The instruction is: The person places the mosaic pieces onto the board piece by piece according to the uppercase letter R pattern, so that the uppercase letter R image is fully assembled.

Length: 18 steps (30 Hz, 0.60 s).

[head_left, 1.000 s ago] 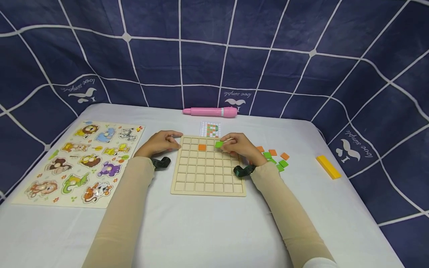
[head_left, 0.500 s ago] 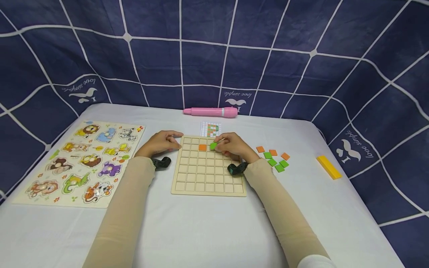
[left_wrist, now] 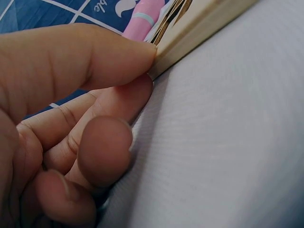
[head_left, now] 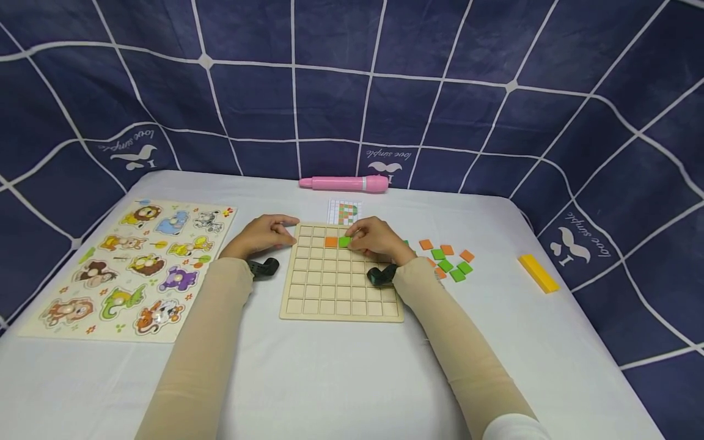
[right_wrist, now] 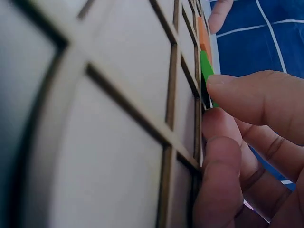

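A wooden grid board [head_left: 343, 278] lies on the white table, with an orange square tile [head_left: 330, 242] in its second row. My left hand [head_left: 265, 235] holds the board at its upper left edge; in the left wrist view the thumb [left_wrist: 128, 59] and a finger meet at the board's side. With thumb and fingers, my right hand [head_left: 376, 237] pinches a green square tile [head_left: 344, 242] just right of the orange one. In the right wrist view the green tile [right_wrist: 206, 69] is tilted at a cell, its lower end between the fingertips.
Several loose orange and green tiles [head_left: 446, 266] lie right of the board. A small pattern card [head_left: 335, 211] and a pink pen-shaped object [head_left: 341, 183] lie behind it. An animal puzzle board [head_left: 129, 256] is at the left, a yellow bar [head_left: 538, 273] at the far right.
My right hand has moved left across the board with the green tile, bringing it beside the orange tile. My left hand has stayed at the board's edge.
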### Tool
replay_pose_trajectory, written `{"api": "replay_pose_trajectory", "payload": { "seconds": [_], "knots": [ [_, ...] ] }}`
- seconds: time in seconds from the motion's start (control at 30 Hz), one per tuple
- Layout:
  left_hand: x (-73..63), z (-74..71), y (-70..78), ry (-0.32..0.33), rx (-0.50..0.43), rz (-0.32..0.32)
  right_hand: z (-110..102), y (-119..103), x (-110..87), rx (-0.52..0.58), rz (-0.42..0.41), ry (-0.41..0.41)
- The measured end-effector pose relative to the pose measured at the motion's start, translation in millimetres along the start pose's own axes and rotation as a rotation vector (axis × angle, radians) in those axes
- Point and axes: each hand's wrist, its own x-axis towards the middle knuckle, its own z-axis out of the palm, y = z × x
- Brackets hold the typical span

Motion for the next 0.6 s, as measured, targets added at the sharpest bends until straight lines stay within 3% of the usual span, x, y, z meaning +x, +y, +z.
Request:
{"api": "replay_pose_trajectory", "payload": {
  "seconds": [0.33,0.6],
  "knots": [
    [1.6,-0.6,-2.3,0.001,0.015,0.008,-1.5,-2.0,-2.6,-0.003,0.005,-0.028],
    [1.0,0.5,-0.6,0.006,0.036,0.006,-17.0,11.6,-13.0,0.131,-0.089,-0.12]
  ]
}}
